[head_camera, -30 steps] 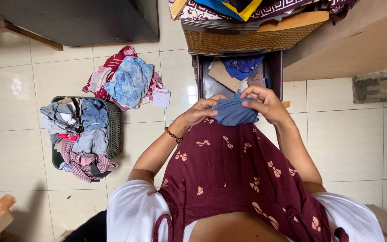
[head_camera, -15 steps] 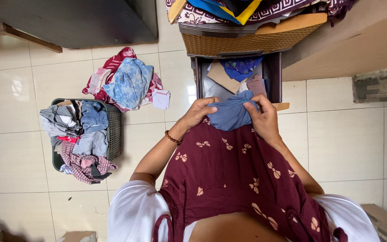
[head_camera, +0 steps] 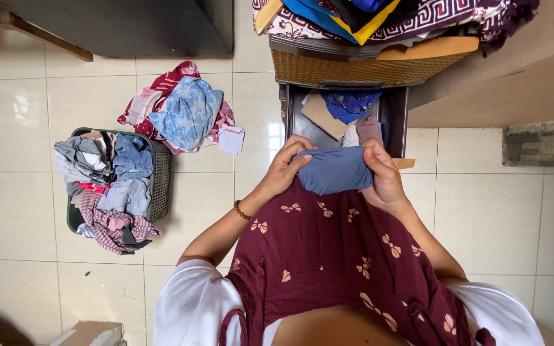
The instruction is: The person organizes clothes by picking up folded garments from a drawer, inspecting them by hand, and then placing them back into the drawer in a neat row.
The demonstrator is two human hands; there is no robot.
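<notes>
Both my hands hold a small folded blue cloth just in front of an open drawer. My left hand pinches its left edge and my right hand grips its right edge. The cloth sits flat and stretched between them, above my maroon patterned garment. Inside the drawer lie folded pieces: a tan one, a dark blue printed one and a brownish one. A bead bracelet is on my left wrist.
A dark laundry basket full of mixed clothes stands on the tiled floor at the left. A loose heap of red and blue clothes lies beside it. Above the drawer a wicker-fronted unit carries piled fabrics. A wooden surface is at the right.
The blue cloth has been smoothed and folded flatter between my hands, which have spread to its two edges. The view has shifted slightly.
</notes>
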